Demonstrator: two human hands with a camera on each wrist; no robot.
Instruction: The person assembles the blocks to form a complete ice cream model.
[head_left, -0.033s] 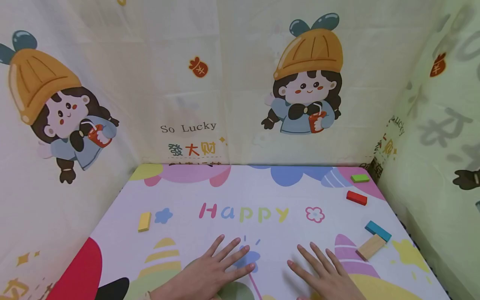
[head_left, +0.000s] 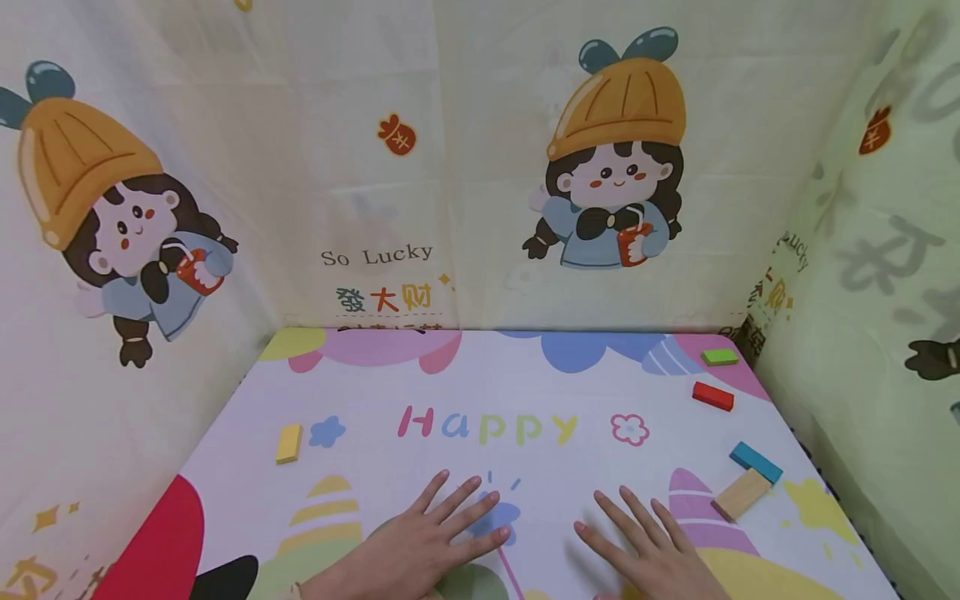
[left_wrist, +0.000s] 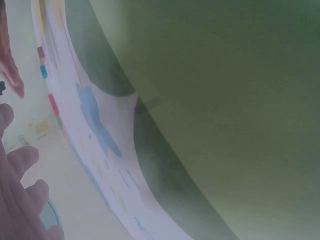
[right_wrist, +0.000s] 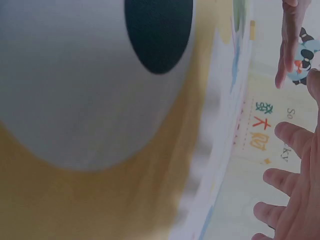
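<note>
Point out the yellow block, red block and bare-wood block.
Yellow block [head_left: 289,442], head view: middle of top face.
Red block [head_left: 713,394], head view: middle of top face.
Bare-wood block [head_left: 742,493], head view: middle of top face.

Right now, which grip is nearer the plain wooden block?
Right: in the head view, the right grip is left of and below the wooden block; the left grip is much farther left.

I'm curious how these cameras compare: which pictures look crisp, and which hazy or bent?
Head view: sharp, the plain wooden block crisp-edged; left wrist view: hazy, the red block soft, the tabletop edge bowed; right wrist view: hazy, the yellow block soft.
</note>
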